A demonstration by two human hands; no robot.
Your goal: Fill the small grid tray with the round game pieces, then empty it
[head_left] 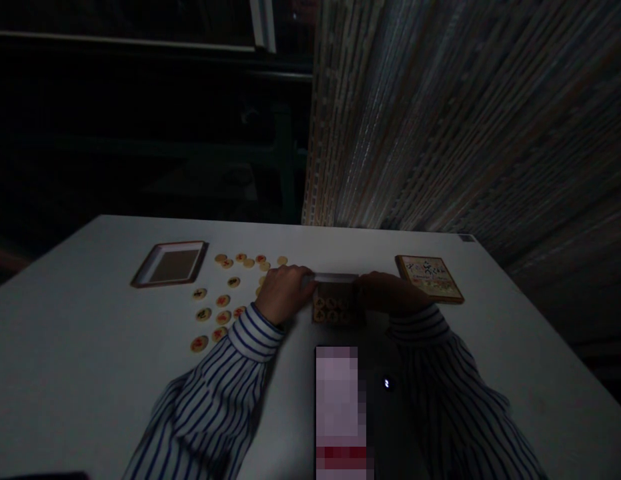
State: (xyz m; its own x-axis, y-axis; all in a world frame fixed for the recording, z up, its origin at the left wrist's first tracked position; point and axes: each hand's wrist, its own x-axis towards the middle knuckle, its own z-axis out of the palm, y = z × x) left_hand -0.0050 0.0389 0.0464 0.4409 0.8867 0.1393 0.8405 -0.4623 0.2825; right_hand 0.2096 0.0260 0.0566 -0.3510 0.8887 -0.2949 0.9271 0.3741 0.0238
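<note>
Between my two hands is a small open box [335, 291] with several Chinese chess pieces [331, 309] laid in rows at its near end. My left hand [285, 291] grips the box's far left corner, thumb on the rim. On the opposite side, my right hand [393, 292] holds the far right edge, its fingers in shadow. Loose round Chinese chess pieces [223, 301], some marked in red and some in dark, lie scattered to the left of my left hand. A few of them are partly hidden behind that hand.
An open shallow tray [195, 275] lies at the table's far left. A flat box lid with printed writing [433, 277] is to the right. Near me is a phone-like device with a blurred-out screen [337, 400], beside a small glowing display [387, 383]. A string curtain [380, 120] hangs behind the white table [90, 347].
</note>
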